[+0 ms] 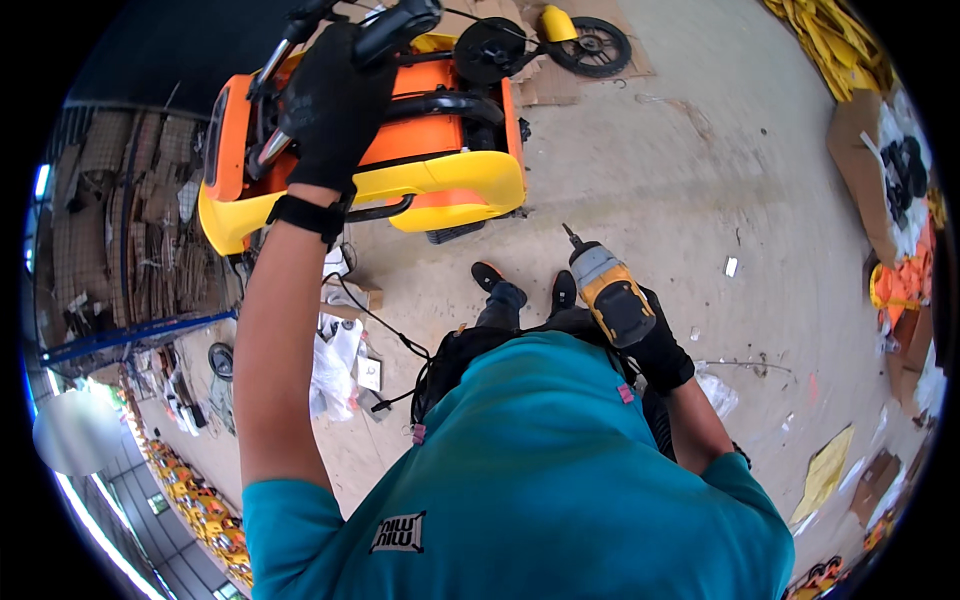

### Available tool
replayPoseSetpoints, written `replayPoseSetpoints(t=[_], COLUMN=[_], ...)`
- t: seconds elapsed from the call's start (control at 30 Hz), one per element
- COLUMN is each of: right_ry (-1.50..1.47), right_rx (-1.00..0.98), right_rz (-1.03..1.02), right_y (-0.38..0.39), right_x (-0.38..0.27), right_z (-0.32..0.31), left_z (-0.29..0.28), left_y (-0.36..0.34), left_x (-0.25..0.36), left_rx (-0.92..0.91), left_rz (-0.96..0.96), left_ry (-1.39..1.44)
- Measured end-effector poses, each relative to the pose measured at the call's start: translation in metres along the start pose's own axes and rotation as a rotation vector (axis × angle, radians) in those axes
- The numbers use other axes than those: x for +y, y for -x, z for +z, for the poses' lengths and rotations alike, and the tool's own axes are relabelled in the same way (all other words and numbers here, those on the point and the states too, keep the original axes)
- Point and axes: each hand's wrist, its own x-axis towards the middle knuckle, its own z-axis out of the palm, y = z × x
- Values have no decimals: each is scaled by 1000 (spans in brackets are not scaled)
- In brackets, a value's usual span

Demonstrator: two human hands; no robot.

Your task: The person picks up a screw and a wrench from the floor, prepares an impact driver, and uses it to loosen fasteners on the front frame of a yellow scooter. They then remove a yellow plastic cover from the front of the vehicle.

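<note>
My left hand, in a black glove, is raised and closed around the black handlebar grip of an orange and yellow ride-on toy vehicle standing in front of me. My right hand, also in a black glove, hangs low at my side holding a yellow and grey cordless drill, its bit pointing up and away toward the floor ahead. My shoes show below the vehicle.
A loose black wheel lies on cardboard behind the vehicle. White plastic bags and a cable lie on the concrete floor at left. Yellow parts and cardboard boxes stand at right. Racks of cardboard fill the left.
</note>
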Motion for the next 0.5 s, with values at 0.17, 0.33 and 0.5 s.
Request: replayPoseSetpoints(t=[0.17,0.33,0.5], right_ry=[-46,-69,14], right_rx=[19,48,151], right_rz=[-5,14,-19], right_y=[3,4,12], right_x=[7,2,21], right_z=[6,9,5], left_z=[-4,-1,0], left_y=[0,2,2], left_x=[-2,-10,-13], left_rx=[-11,42,13], left_rz=[-15,8,-14], left_ry=[32,40,29])
